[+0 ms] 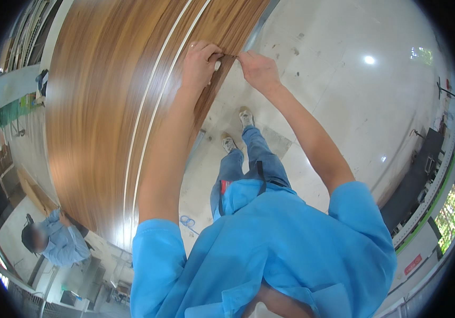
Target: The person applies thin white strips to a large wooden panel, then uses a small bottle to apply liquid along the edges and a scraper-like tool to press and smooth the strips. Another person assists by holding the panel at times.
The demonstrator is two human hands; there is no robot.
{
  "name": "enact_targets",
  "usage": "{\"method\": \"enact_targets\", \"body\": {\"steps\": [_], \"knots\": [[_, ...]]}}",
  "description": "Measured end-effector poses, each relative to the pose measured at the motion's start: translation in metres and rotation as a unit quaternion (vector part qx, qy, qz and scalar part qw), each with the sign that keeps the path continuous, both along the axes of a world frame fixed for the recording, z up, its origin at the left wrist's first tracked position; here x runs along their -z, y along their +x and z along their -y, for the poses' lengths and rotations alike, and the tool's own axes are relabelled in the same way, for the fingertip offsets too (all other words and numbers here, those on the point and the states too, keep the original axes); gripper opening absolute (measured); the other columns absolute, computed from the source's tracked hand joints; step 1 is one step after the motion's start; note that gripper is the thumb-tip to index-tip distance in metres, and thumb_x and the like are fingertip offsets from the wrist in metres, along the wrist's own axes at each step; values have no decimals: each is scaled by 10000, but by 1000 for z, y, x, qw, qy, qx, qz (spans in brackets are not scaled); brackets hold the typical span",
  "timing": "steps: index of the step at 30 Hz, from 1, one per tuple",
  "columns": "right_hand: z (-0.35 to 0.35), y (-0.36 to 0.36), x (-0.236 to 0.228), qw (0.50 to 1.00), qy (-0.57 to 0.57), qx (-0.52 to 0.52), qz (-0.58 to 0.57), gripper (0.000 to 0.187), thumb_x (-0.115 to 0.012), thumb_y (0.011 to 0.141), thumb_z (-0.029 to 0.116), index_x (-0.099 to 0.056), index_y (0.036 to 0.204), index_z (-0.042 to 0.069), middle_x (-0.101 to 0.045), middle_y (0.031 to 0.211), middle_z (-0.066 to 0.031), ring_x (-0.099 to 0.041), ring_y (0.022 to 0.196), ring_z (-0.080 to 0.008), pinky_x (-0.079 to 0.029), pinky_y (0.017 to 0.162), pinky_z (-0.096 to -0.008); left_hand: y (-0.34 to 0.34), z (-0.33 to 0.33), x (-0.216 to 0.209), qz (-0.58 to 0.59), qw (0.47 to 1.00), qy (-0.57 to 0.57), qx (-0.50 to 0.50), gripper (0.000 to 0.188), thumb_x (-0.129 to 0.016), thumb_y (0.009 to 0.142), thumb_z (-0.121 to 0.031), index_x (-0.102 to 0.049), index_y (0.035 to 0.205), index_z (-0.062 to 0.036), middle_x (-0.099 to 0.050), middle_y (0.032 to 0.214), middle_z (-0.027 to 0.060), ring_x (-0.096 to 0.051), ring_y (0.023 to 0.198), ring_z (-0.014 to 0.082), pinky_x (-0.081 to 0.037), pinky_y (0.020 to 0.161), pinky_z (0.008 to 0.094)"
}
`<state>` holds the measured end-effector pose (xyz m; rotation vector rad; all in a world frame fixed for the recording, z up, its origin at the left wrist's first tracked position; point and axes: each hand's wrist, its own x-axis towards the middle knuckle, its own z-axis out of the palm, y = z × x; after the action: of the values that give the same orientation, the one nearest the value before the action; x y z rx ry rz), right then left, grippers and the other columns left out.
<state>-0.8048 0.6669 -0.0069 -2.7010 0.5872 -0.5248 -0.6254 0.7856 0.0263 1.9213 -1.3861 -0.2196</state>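
Observation:
A large wood-grain panel (pixel 105 100) with two thin white lines along it lies before me on the left. Over its right edge, my left hand (pixel 200 63) is closed, and the rounded end of a small white object (pixel 217 65) shows under its fingers. Most of that object is hidden. Just beyond the edge, my right hand (pixel 259 69) is pinched at the fingertips. A thin dark strip (pixel 230 55) spans the short gap between both hands; its kind is too small to tell.
At the lower left another person (pixel 58 238) in a light blue top is at the panel's near end. Pale floor (pixel 344 95) spreads to the right. A long black case (pixel 415 175) lies by the right wall. Stacked boards (pixel 29 37) stand at the far left.

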Motion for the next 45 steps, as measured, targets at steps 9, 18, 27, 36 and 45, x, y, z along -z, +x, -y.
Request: {"method": "enact_targets", "body": {"steps": [9,18,27,36,45], "knots": [[-201,-33,-18,994,77,-74,27,47,-621,882,69,-576,882,84,-597,809,-99,-667,728,-304,-545,593,-415,-35,-219,-2,-37,999,-7,-9,130,-768,812,-14,-760,931,-64,-719,973,81,-637,970,306,-505,869,409],[-427,-60,-11,996,33,-62,55,43,-641,894,65,-607,915,83,-587,777,-95,-637,683,-297,-516,576,-406,-69,-455,10,-15,999,-41,-19,144,-773,821,-3,-765,959,-44,-726,975,95,-654,937,296,-496,855,385],[-564,-83,-20,993,77,-91,5,87,-652,884,46,-631,963,75,-585,780,-103,-650,696,-298,-519,569,-400,-95,-595,2,-33,998,-27,-45,201,-759,805,29,-772,985,-59,-716,988,86,-634,949,306,-501,857,393],[-691,-102,-24,986,81,-143,27,91,-667,870,34,-631,947,66,-573,760,-92,-645,660,-283,-513,544,-386,-119,-737,-9,-35,997,35,-52,258,-757,786,52,-775,1012,-70,-709,995,81,-622,960,293,-499,850,386],[-864,-123,-17,990,52,-125,47,74,-652,851,40,-607,905,61,-592,764,-102,-651,660,-288,-521,561,-390,-142,-914,1,-18,998,-16,-51,276,-758,787,47,-781,1030,-81,-697,1009,92,-623,978,307,-512,859,404]]}}
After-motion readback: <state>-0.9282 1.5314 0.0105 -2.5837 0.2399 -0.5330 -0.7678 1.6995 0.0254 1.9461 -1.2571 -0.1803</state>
